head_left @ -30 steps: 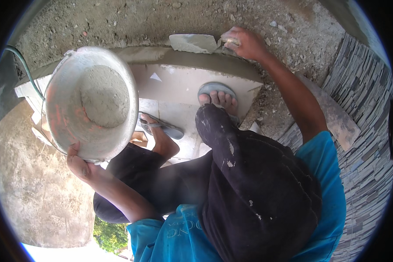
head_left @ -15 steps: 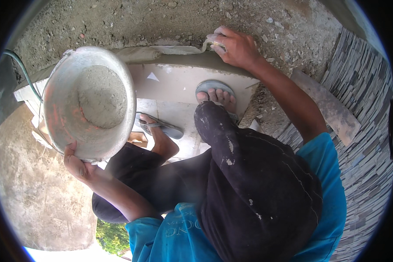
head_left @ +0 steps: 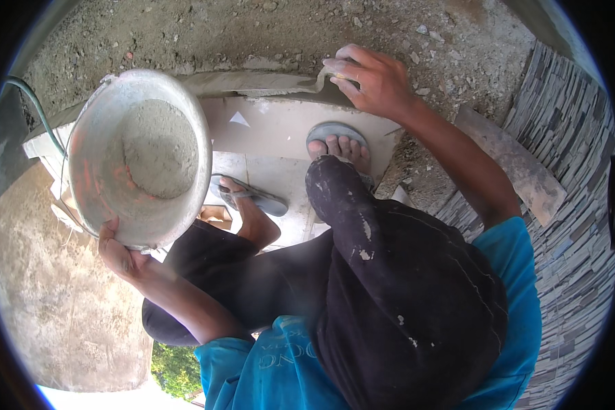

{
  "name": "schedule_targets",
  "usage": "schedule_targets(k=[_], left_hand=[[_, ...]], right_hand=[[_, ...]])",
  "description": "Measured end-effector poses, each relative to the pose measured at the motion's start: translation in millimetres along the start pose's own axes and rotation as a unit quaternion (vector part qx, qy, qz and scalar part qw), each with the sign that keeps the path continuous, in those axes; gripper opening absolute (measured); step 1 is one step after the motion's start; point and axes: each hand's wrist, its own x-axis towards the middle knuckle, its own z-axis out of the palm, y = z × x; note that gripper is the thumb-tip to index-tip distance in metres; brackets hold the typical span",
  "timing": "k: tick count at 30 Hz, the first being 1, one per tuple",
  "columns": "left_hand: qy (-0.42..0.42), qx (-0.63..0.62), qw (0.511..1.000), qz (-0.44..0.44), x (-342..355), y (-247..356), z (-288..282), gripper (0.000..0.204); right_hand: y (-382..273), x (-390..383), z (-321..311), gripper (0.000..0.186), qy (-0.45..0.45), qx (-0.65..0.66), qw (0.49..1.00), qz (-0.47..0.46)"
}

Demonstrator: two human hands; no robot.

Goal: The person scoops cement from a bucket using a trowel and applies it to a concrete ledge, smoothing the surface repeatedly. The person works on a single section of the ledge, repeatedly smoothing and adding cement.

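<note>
Gripping right hand (head_left: pixel 374 78): fingers curled tightly around the handle of a grey metal trowel (head_left: pixel 280 83) with a bent neck, the bare forearm reaching forward and inward from a bright blue sleeve (head_left: pixel 502 249).

Left hand (head_left: pixel 121 257): clasping the near rim of a wide, round, pale grey, mortar-smeared bucket (head_left: pixel 92 167), thumb over the lip, forearm angled outward.

Trowel: just left of the right hand, blade seen nearly edge-on along a band of wet grey mortar (head_left: pixel 314 97); how fully it touches cannot be told.

Bucket: beyond the left fingers, left of the person's legs, mouth facing the camera, a mass of grey mortar (head_left: pixel 160 150) inside.

Edge: a pinkish-beige tile surface (head_left: pixel 273 133) borders the band on the person's side, a foot in a grey sandal (head_left: pixel 338 140) near its right end.

Room: rough brown, stone-strewn soil (head_left: pixel 287 31) spreads beyond the trowel; a wall of grey stacked-stone strips (head_left: pixel 560 178) stands well right, behind a flat grey-brown slab (head_left: pixel 512 164).
</note>
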Motion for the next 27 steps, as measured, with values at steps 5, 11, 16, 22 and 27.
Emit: schedule_targets(k=[5, 11, 16, 22, 27], left_hand=[[-0.008, -0.002, 1.000, -0.001, -1, 0, -1, 0.058], [0.004, 0.003, 1.000, -0.010, -3, 2, 1, 0.059], [0.008, 0.009, 1.000, -0.003, -11, 3, 7, 0.060], [-0.010, 0.014, 1.000, -0.003, -6, 2, 0, 0.059], [-0.037, -0.020, 0.999, -0.024, 2, 0, -8, 0.064]], right_hand=[[-4, -2, -20, 0.024, -0.030, 0.018, 0.999, 0.024], [37, -4, -30, 0.030, -0.115, 0.014, 0.989, 0.089], [77, -18, -23, 0.033, -0.173, -0.033, 0.975, 0.136], [96, -42, -8, 0.034, -0.174, -0.081, 0.971, 0.142], [89, -52, -8, 0.032, -0.150, -0.080, 0.976, 0.134]])
